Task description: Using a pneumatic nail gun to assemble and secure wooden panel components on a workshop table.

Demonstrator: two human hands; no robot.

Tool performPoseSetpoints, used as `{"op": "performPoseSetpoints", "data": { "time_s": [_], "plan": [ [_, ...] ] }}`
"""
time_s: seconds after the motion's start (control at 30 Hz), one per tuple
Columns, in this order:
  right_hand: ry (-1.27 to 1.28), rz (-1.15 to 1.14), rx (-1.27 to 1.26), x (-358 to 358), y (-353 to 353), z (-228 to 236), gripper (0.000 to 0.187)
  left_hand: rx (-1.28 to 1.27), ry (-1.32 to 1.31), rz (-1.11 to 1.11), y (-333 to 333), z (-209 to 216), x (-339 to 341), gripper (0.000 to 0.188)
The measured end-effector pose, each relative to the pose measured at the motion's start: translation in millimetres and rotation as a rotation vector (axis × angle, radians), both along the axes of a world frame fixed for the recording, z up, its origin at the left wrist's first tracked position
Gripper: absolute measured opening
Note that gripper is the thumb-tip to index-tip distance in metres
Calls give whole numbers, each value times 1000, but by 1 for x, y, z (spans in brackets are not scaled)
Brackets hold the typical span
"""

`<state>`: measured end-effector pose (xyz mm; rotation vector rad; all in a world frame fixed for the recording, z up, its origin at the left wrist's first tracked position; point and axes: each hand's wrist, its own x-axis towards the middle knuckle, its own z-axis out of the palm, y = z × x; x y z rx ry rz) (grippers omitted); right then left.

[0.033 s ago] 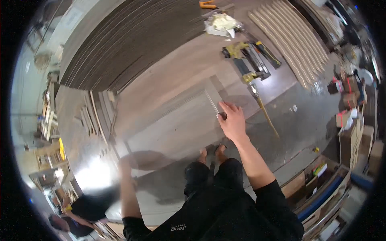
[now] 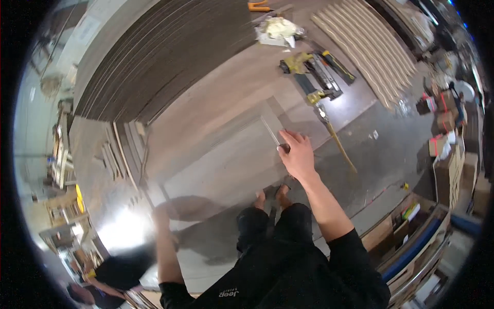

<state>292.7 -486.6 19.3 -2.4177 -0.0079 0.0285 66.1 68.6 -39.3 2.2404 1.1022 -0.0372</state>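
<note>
A long grey framed panel point(image 2: 216, 159) with a recessed middle lies across in front of me, above my feet. My right hand point(image 2: 297, 157) is closed around the frame at its right end, the thumb and fingers pinching the edge. At the panel's near left corner, my left hand point(image 2: 161, 219) is closed on the frame; its fingers are blurred and partly hidden. Beyond the right end, a yellow-and-black nail gun point(image 2: 314, 77) lies on the brown work surface point(image 2: 206, 98), with a hose point(image 2: 339, 144) running from it.
A tall stack of dark boards point(image 2: 170, 51) stands at the far left, with thin strips point(image 2: 126, 154) beside it. Wavy-edged strips point(image 2: 365, 49) lie at the far right. Crumpled pale wrapping point(image 2: 280, 31) sits at the back. Another person point(image 2: 103, 288) is at the lower left.
The surroundings have shifted slightly left in the view. Both hands keep their hold on the panel, almost unmoved.
</note>
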Motion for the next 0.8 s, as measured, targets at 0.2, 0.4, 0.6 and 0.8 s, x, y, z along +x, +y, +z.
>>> {"op": "performPoseSetpoints", "data": {
  "time_s": [0.2,0.4,0.6,0.8],
  "plan": [
    [23,-33,-34,-4,-29,-4,51,-287,-10,58,-37,14,34,35],
    [-271,-838,553,-65,-17,-13,50,296,-100,-523,-113,103,135,40],
    [-162,-1031,596,-101,61,-38,57,10,-420,-1654,-367,91,269,43],
    [-119,-1031,445,-102,71,-52,64,-15,-370,-1970,-436,55,307,37]
  ]
}}
